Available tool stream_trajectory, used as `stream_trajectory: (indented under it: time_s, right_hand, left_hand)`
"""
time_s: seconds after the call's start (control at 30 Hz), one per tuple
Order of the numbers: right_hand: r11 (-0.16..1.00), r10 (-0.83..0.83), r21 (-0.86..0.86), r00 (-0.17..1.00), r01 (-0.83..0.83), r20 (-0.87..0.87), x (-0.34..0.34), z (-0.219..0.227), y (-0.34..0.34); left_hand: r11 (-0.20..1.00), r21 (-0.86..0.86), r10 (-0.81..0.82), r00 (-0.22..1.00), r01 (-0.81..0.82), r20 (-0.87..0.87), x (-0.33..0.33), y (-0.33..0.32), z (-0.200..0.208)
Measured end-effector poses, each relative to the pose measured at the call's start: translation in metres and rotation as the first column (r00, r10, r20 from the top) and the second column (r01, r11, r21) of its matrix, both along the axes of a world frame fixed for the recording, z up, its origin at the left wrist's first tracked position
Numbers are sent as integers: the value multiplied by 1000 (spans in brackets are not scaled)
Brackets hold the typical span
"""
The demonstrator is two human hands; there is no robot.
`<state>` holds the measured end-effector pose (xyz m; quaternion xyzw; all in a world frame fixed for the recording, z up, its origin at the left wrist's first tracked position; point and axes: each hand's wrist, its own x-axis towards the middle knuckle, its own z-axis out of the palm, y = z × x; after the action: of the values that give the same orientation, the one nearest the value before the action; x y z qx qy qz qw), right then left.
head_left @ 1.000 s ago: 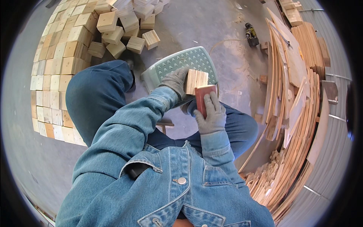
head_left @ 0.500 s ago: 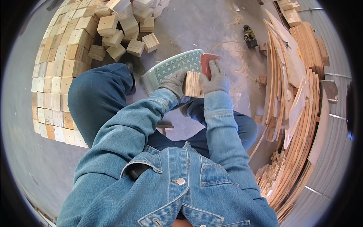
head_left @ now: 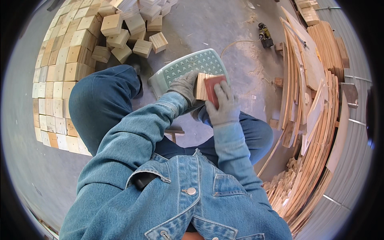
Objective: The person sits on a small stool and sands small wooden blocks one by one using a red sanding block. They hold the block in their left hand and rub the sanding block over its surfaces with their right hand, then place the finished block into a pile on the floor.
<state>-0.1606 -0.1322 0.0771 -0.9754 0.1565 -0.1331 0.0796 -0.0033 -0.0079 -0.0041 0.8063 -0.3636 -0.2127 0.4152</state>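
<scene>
My gloved left hand [head_left: 184, 86] grips a wooden block [head_left: 201, 89] by its left side, with the fingers wrapped round it. The block is held at the near edge of a pale green plastic step stool [head_left: 192, 65], between my knees. My gloved right hand [head_left: 223, 107] is closed on a flat red sanding block [head_left: 211, 89]. Its left edge overlaps the right part of the wooden block and hides some of it. The stool top has a raised pattern.
Stacked wooden blocks [head_left: 56, 76] form a wide pile on the left. Several loose blocks [head_left: 120, 38] lie heaped beyond my left knee. A cordless drill [head_left: 264, 36] rests on the dusty floor at the far right. Planks and boards [head_left: 324, 108] line the right side.
My right hand has brought the red sanding block left and nearer to me, from beside the wooden block to over its right part. The left hand has hardly moved.
</scene>
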Motion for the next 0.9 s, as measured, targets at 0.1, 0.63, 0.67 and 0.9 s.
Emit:
stream_trajectory:
  time_s: [0.1, 0.63, 0.67, 0.9]
  right_hand:
    - [990, -86, 109, 996, 86, -8, 46, -10, -41]
    - [996, 82, 47, 997, -81, -11, -29, 12, 36]
    - [995, 89, 45, 996, -90, 10, -19, 11, 31]
    - [1000, 9, 19, 1000, -9, -1, 73, 1, -13]
  left_hand:
    - [1000, 5, -14, 1000, 14, -7, 4, -3, -4]
    - [989, 94, -96, 981, 114, -171, 8, -3, 14]
    - [988, 115, -90, 985, 108, -148, 8, -2, 14]
    - [996, 68, -61, 996, 66, -70, 7, -1, 15]
